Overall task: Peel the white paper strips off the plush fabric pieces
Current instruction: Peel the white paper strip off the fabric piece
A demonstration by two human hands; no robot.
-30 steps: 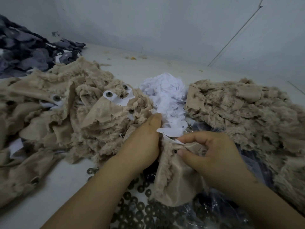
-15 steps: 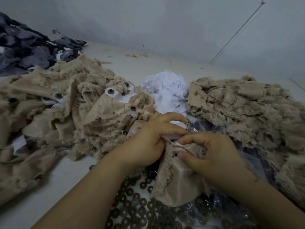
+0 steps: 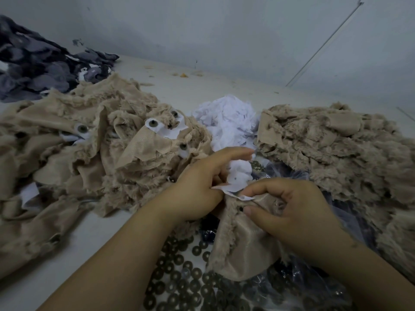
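The white paper strip (image 3: 238,176) is in the middle of the view, pinched in the left hand (image 3: 202,182) and standing up from the top edge of the tan plush piece (image 3: 242,241). The lower end of the strip looks as if it is stuck to the cloth, right where the two hands meet. Its top end is crumpled and points up and away, toward the pile of peeled paper (image 3: 226,122) just behind. So the strip runs from the cloth up and away from the person. The left hand is partly closed, with its thumb and fingers on the paper and the first finger stretched out over it. The right hand (image 3: 289,209) is curled tight on the top edge of the plush piece, thumb in front, holding it down beside the strip. The left hand is the one nearer the paper pile, so I think it should pull up and away while the right hand holds the cloth firm. More tan pieces (image 3: 125,149) with paper on them lie on the counter (image 3: 67,254) to the left. A heap of tan pieces (image 3: 336,149) with no paper showing lies to the right.
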